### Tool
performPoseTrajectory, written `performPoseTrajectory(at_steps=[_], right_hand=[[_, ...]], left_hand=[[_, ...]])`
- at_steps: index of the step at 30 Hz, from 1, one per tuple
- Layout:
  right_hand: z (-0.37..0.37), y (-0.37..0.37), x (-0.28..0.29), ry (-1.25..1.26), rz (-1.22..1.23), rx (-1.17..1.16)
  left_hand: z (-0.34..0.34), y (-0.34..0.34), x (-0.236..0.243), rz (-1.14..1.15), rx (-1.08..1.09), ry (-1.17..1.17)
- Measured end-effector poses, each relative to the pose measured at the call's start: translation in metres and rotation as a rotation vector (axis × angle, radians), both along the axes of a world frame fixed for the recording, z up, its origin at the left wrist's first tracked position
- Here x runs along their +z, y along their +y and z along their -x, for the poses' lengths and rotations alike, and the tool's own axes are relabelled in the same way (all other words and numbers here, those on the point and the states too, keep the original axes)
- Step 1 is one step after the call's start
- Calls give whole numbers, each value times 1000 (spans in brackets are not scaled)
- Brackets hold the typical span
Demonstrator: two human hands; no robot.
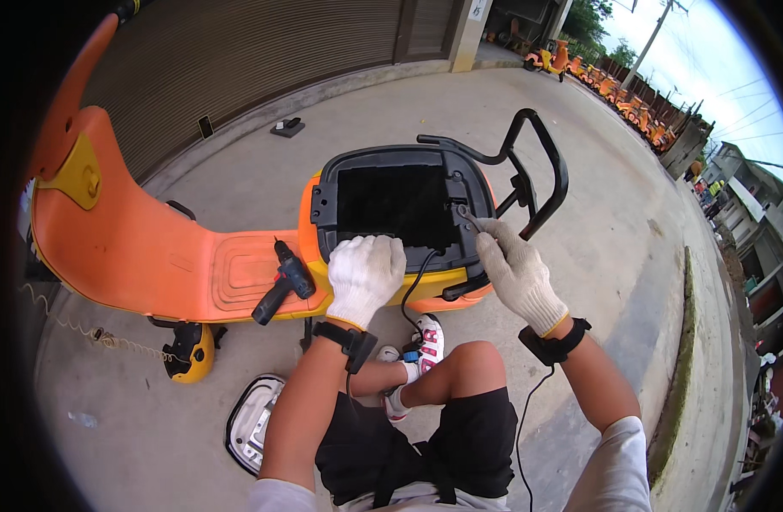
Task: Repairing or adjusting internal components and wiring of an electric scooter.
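Note:
The orange electric scooter (195, 256) stands in front of me with its black under-seat compartment (323, 205) uncovered; its inside is too dark to make out. My left hand (366, 275), in a white knit glove, is closed at the compartment's near rim, its fingertips hidden. At the right rim my gloved right hand (519, 271) grips a slim metal wrench (468, 216), whose ring end lies by the compartment's edge. A black cable (414, 286) runs over the near rim down to a blue connector (411, 357) by my shoe.
A cordless drill (291, 277) lies on the scooter's footboard. The black tubular rack (549, 166) rises at the right. On the ground are a seat lid (253, 422), underside up, and a small black item (287, 127) near the roller shutter (263, 64). Several orange scooters (613, 90) stand far right.

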State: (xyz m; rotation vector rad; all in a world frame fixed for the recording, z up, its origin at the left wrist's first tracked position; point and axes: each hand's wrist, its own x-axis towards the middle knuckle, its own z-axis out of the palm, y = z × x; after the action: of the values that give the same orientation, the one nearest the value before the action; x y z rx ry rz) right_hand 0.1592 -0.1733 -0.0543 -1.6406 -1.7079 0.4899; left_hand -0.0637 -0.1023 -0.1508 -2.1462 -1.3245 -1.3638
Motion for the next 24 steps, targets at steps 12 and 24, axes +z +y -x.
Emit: performPoseTrajectory(at_steps=[12,24], right_hand=[[2,106,-9,-752,4,-154],[-4,129,-5,-667,36,-125]], left_hand=[[-2,-5,0,18,23,-38],[-1,-4,5,92,26,-41]])
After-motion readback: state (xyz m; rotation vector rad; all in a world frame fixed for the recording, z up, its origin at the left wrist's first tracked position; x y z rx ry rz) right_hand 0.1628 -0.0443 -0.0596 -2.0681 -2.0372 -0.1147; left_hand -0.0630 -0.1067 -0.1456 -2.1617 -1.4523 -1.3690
